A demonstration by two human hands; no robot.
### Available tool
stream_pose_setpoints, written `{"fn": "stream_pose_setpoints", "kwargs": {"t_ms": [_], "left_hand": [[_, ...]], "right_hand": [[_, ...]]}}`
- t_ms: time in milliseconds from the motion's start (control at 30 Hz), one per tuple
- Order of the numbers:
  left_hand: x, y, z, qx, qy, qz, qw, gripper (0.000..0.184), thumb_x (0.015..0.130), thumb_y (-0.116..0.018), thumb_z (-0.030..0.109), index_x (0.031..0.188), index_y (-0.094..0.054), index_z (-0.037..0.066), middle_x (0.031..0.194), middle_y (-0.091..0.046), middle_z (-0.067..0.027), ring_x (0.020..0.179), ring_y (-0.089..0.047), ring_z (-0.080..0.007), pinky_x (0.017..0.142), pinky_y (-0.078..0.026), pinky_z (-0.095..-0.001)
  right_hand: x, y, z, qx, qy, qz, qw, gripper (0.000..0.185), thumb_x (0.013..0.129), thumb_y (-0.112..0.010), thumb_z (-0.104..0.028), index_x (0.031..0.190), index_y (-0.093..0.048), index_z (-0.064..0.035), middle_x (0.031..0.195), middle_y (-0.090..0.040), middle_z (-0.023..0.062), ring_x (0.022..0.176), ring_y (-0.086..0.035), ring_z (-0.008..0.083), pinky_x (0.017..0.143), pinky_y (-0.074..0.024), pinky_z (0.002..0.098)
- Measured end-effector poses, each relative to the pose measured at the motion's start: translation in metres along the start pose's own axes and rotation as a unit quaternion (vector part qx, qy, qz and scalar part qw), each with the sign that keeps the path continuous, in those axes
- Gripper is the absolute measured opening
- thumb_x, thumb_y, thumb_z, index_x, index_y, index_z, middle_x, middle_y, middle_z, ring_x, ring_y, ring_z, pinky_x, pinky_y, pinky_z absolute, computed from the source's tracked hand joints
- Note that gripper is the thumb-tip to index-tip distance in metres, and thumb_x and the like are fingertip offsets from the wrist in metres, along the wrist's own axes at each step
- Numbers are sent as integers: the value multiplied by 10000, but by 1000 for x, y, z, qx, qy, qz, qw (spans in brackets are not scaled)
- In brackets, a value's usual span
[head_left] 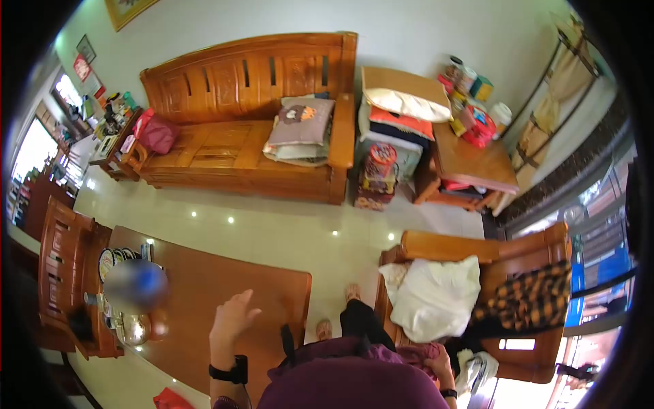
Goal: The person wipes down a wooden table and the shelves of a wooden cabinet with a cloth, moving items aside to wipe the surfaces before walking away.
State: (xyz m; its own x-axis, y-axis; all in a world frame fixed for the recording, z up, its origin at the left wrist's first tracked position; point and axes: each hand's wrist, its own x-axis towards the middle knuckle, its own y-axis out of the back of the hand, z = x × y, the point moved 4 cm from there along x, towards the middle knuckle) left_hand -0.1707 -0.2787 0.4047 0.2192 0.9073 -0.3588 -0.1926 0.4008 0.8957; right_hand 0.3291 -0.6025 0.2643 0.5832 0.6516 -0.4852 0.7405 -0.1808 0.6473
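Over the wooden coffee table [197,286] my left hand [233,317] is raised with its fingers apart and nothing in it. At my right side, my right hand [439,361] is closed around a bunched dark pink cloth [417,354]. A white cloth [436,296] lies on the wooden armchair [501,251] just beyond that hand. Beside it a black and orange checked cloth [528,296] is draped over the seat. Below my right hand's side hangs a pale garment [477,371].
A long wooden sofa [211,146] with cushions [300,123] and a red bag [158,133] stands ahead. Pillows [405,95] are stacked beside a side table [477,163]. A kettle [135,329] and dishes stand at the coffee table's left end, near a wooden chair [61,266].
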Motion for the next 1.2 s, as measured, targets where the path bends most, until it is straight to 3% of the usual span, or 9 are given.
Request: {"fn": "stream_pose_setpoints", "kwargs": {"t_ms": [133, 367, 533, 667, 733, 833, 933, 1167, 1200], "left_hand": [[60, -2, 26, -33, -24, -35, 999, 546, 830, -606, 352, 1288, -444, 103, 1204, -560, -138, 1096, -543, -320, 889, -428, -472], [142, 46, 30, -2, 125, -44, 991, 532, 835, -599, 363, 1269, -450, 95, 1158, -571, -143, 1072, -547, -332, 865, -429, -499], [154, 66, 22, -67, 152, 119, 979, 508, 827, -613, 361, 1239, -475, 97, 1130, -587, -147, 1040, -568, -332, 851, -439, -486], [126, 51, 5, -137, 220, 89, 962, 503, 812, -637, 353, 1220, -497, 96, 1139, -593, -142, 1059, -564, -323, 862, -437, -474], [114, 31, -15, -125, 347, -47, 928, 532, 805, -647, 355, 1248, -495, 101, 1173, -588, -140, 1092, -552, -313, 885, -431, -474], [111, 41, -28, -138, 440, -86, 883, 531, 806, -646, 372, 1241, -505, 101, 1172, -593, -133, 1101, -548, -312, 902, -430, -465], [120, 39, -60, -219, 418, 21, 881, 531, 804, -647, 375, 1234, -507, 97, 1161, -595, -141, 1099, -548, -313, 901, -437, -452], [146, 100, -169, -202, 472, -13, 858, 522, 801, -649, 348, 1231, -504, 90, 1136, -596, -165, 1073, -558, -324, 854, -464, -445], [143, 115, -188, -206, 467, 64, 858, 522, 793, -657, 339, 1224, -505, 87, 1128, -597, -166, 1061, -562, -328, 847, -465, -448]], "right_hand": [[67, 25, -46, -5, -1, 8, 1000, 695, 474, -725, -173, 1144, -563, -88, 1027, -645, 153, 989, -611, 299, 863, -484, 365], [244, 24, -151, 81, 100, -72, 989, 700, 473, -717, -146, 1146, -547, -54, 1001, -646, 164, 979, -615, 282, 873, -483, 367], [320, 6, -309, -113, 198, -161, 960, 681, 505, -728, -127, 1155, -529, -81, 1023, -638, 138, 959, -623, 278, 866, -491, 356], [363, -42, -402, -171, 278, -259, 909, 687, 519, -732, -145, 1170, -518, -99, 1041, -633, 136, 979, -613, 306, 872, -491, 364], [372, -68, -447, -199, 303, -271, 892, 674, 530, -738, -143, 1166, -519, -101, 1033, -637, 143, 975, -618, 307, 869, -492, 362], [373, -111, -506, -233, 332, -304, 862, 665, 538, -747, -150, 1160, -517, -103, 1031, -641, 152, 973, -621, 322, 870, -492, 366], [388, -165, -539, -276, 342, -345, 829, 662, 539, -758, -167, 1157, -526, -116, 1070, -607, 156, 1007, -593, 328, 873, -483, 376], [462, -286, -533, -372, 318, -364, 793, 653, 530, -793, -291, 1124, -580, -122, 1071, -607, 186, 1004, -595, 338, 872, -480, 384], [462, -296, -540, -408, 286, -355, 791, 702, 523, -796, -340, 1152, -569, -128, 1074, -613, 191, 1003, -598, 343, 875, -479, 388]]}}
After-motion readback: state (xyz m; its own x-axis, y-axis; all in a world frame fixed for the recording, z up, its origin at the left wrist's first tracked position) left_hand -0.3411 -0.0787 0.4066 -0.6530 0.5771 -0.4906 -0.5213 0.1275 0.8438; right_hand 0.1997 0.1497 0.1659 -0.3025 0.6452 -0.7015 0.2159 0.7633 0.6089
